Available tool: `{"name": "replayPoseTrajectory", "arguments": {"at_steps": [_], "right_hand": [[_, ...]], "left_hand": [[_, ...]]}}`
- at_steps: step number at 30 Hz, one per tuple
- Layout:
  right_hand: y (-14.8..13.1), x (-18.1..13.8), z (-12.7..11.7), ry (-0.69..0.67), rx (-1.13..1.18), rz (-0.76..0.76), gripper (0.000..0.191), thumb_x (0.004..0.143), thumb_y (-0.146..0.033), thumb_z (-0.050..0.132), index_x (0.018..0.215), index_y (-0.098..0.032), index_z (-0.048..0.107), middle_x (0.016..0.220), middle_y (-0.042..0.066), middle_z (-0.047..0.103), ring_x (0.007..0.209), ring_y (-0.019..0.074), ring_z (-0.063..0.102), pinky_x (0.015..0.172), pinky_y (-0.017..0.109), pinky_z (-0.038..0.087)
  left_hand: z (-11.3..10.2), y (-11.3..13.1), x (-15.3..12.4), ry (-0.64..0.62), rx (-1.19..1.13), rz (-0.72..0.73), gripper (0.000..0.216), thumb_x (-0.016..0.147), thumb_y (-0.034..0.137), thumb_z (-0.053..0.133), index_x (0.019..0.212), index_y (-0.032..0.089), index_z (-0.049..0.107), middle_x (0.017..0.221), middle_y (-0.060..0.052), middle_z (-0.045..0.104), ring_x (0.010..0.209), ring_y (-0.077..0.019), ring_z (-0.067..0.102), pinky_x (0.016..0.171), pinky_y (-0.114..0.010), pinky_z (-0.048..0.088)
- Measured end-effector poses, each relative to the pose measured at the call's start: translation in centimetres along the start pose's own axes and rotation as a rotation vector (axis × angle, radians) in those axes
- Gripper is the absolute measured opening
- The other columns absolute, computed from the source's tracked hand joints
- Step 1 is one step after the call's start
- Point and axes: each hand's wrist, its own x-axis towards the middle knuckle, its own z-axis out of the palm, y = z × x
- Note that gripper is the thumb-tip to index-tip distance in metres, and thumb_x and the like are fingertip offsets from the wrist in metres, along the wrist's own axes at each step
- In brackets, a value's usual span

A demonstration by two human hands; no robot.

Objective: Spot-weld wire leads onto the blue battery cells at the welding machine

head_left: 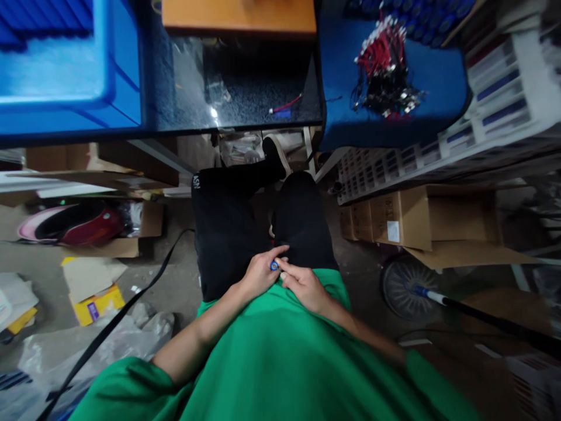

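Observation:
Over my lap, my left hand (262,272) is closed around a small blue cylindrical battery cell (274,265), whose round end faces up toward me. The fingertips of my right hand (304,285) meet at the cell's right side, with the other fingers curled in. Most of the cell's body is hidden by the fingers. On the dark bench ahead lies a short red wire lead (287,104) with a white connector, beside a blue piece. A bundle of red and black wire leads (383,67) rests on a blue surface to the right.
A blue plastic bin (118,76) stands at the bench's left, near an orange box (239,16). Many blue cells (421,20) fill the back right. White crates (438,155), an open carton (456,219) and a floor fan (405,286) are at my right. A black strap (131,301) hangs at left.

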Motion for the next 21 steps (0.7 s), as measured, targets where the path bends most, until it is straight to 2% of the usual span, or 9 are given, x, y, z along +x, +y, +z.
{"name": "replayPoseTrajectory", "arguments": {"at_steps": [3,5,8,10,11,13,15,18,21], "right_hand": [[-0.2,0.3,0.3,0.062,0.119,0.001,0.041,0.087,-0.037,0.055,0.119,-0.015,0.067,0.068,0.002,0.067,0.053,0.0117,0.050,0.052,0.023,0.042],[-0.6,0.6,0.4,0.126,0.227,0.001,0.038,0.089,-0.042,0.051,0.110,-0.014,0.066,0.061,0.000,0.063,0.044,0.0086,0.041,0.043,0.020,0.033],[-1.3,1.5,0.3,0.266,0.303,-0.020,0.038,0.089,-0.050,0.050,0.100,-0.016,0.062,0.064,0.001,0.063,0.039,0.0067,0.035,0.037,0.018,0.024],[-1.7,2.1,0.0,0.292,0.292,-0.033,0.042,0.086,-0.053,0.052,0.103,-0.016,0.061,0.065,0.000,0.063,0.038,0.0066,0.034,0.035,0.018,0.022],[-1.9,2.5,-0.1,0.263,0.265,-0.034,0.042,0.085,-0.054,0.052,0.100,-0.016,0.062,0.062,-0.001,0.061,0.037,0.0067,0.034,0.035,0.019,0.022],[-2.5,2.9,-0.3,0.174,0.164,-0.033,0.037,0.083,-0.052,0.052,0.083,-0.016,0.062,0.054,-0.002,0.055,0.036,0.0072,0.035,0.035,0.019,0.022],[-3.1,3.1,-0.3,0.101,0.052,-0.029,0.034,0.081,-0.047,0.051,0.066,-0.018,0.055,0.048,-0.003,0.050,0.036,0.0076,0.037,0.036,0.019,0.023],[-4.7,2.9,-0.4,0.029,-0.026,-0.007,0.032,0.078,-0.046,0.048,0.059,-0.020,0.048,0.050,-0.001,0.054,0.035,0.0076,0.036,0.036,0.020,0.023],[-7.5,2.2,-0.9,-0.036,-0.122,-0.042,0.035,0.073,-0.052,0.053,0.057,-0.021,0.053,0.052,0.000,0.054,0.040,0.0118,0.046,0.040,0.024,0.033]], "left_hand": [[-0.6,1.0,0.2,0.024,-0.036,-0.056,0.036,0.083,0.027,0.061,0.118,0.015,0.066,0.094,-0.007,0.075,0.078,-0.0170,0.070,0.071,-0.029,0.057],[-1.4,1.9,0.5,0.126,-0.058,-0.110,0.034,0.085,0.032,0.061,0.113,0.014,0.068,0.072,-0.002,0.069,0.060,-0.0137,0.063,0.058,-0.025,0.053],[-3.0,3.5,0.8,0.294,-0.052,-0.079,0.032,0.088,0.038,0.059,0.107,0.016,0.070,0.067,0.000,0.063,0.059,-0.0130,0.058,0.056,-0.024,0.050],[-4.2,4.5,1.1,0.322,0.021,0.035,0.030,0.091,0.037,0.056,0.110,0.019,0.069,0.074,-0.002,0.064,0.066,-0.0148,0.060,0.061,-0.027,0.052],[-4.8,5.1,1.2,0.303,0.089,0.138,0.029,0.092,0.035,0.053,0.113,0.021,0.068,0.077,-0.003,0.065,0.070,-0.0154,0.060,0.064,-0.028,0.052],[-5.9,6.1,1.4,0.213,0.281,0.374,0.030,0.092,0.029,0.050,0.117,0.024,0.067,0.079,-0.004,0.063,0.072,-0.0163,0.059,0.066,-0.029,0.050],[-6.6,7.0,1.5,0.131,0.492,0.548,0.029,0.090,0.025,0.050,0.112,0.025,0.068,0.076,-0.005,0.061,0.070,-0.0168,0.056,0.064,-0.028,0.046],[-7.2,7.7,1.4,0.114,0.706,0.631,0.022,0.088,0.024,0.050,0.098,0.024,0.069,0.076,-0.005,0.060,0.069,-0.0175,0.054,0.061,-0.029,0.042],[-7.7,7.3,1.3,0.141,0.791,0.713,0.017,0.090,0.029,0.051,0.085,0.024,0.066,0.070,-0.004,0.058,0.065,-0.0169,0.053,0.057,-0.029,0.039]]}}
